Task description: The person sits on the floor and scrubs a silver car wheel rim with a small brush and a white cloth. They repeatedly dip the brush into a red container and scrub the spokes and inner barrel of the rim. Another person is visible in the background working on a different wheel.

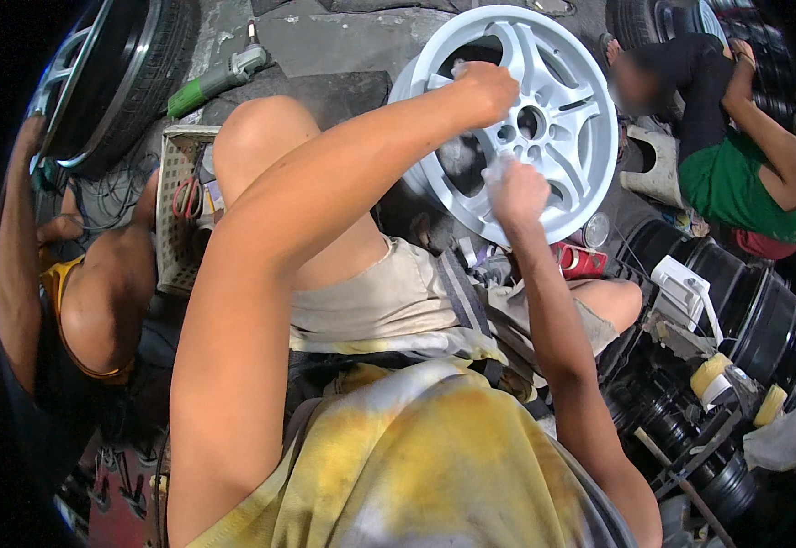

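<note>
The silver wheel (553, 114) stands upper middle. Your left grip (491, 94), above-left of its centre, pinches a pale scrap (458, 68); your right grip (520, 194), below, pinches another (499, 166).

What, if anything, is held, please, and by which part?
Whitish material shows at the left hand and right hand, over the wheel; whether or where anything is gripped cannot be told.
</note>
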